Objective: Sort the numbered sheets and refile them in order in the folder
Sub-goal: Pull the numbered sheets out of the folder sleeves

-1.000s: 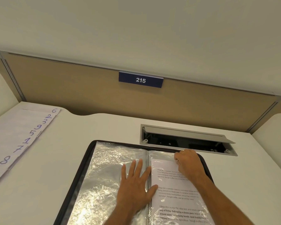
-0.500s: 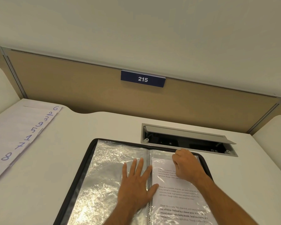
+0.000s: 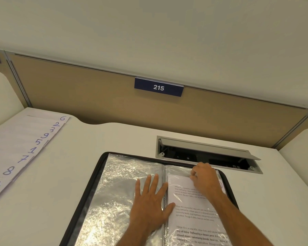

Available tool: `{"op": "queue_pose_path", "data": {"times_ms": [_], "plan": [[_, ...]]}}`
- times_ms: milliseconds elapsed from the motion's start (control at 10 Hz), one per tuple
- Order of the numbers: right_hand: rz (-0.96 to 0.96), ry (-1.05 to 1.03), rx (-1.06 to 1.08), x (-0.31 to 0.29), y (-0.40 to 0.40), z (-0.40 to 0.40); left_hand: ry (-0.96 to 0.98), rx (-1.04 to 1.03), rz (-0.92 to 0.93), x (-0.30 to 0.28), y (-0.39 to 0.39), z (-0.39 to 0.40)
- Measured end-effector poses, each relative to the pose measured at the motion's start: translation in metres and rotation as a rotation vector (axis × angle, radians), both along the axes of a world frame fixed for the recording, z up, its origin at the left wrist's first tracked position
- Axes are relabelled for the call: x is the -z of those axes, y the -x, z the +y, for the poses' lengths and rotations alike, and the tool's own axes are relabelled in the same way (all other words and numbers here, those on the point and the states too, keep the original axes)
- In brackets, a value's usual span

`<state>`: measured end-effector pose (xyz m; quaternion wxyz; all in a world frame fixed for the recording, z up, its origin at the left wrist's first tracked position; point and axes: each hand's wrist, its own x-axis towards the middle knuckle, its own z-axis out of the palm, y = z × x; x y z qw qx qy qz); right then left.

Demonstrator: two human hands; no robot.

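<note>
A black folder lies open on the desk with clear plastic sleeves. My left hand rests flat, fingers spread, on the empty left sleeve by the spine. My right hand pinches the top edge of a printed sheet that sits in the right sleeve. At the far left, several numbered sheets lie fanned out, showing handwritten blue numbers 6, 2, 3, 9, 5, 1, 7, 8, 4.
A grey cable hatch stands open in the desk just behind the folder. A tan partition with a blue "215" label closes off the back of the white desk.
My right hand has drawn the printed sheet's top edge a little nearer and lower in the sleeve. My left hand has stayed flat in place.
</note>
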<state>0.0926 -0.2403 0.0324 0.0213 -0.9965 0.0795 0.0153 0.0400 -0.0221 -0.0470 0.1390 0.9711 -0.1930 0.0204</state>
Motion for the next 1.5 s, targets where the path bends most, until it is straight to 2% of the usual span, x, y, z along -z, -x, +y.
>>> {"op": "queue_pose_path", "data": {"times_ms": [400,600,700,900,1000,1100,1300,1400,1500], "plan": [[0.037,-0.099,-0.001,-0.008,0.004,0.004,-0.002,-0.001,-0.003,0.001,0.001,0.000],[0.134,0.109,-0.136,-0.016,0.006,0.004,-0.002,0.000,-0.005,0.001,0.000,0.000],[0.133,0.140,-0.172,-0.012,0.009,-0.001,-0.001,0.002,-0.006,0.001,0.000,0.000],[-0.030,0.283,-0.311,-0.008,0.015,0.001,0.004,0.003,0.000,0.000,0.000,0.000],[0.095,0.242,-0.351,-0.019,0.009,0.009,0.003,-0.001,0.003,0.000,0.001,0.000],[0.175,0.192,-0.290,-0.024,0.002,0.008,0.001,0.000,0.004,0.000,0.001,0.000],[0.236,-0.069,-0.104,-0.034,-0.006,-0.002,0.001,0.001,0.002,0.001,0.000,0.000],[0.330,-0.318,-0.048,-0.051,-0.016,-0.003,-0.002,0.004,-0.011,0.001,0.001,0.000],[0.416,-0.459,0.049,-0.060,-0.021,0.002,-0.008,0.009,-0.010,0.000,0.001,0.000]]}}
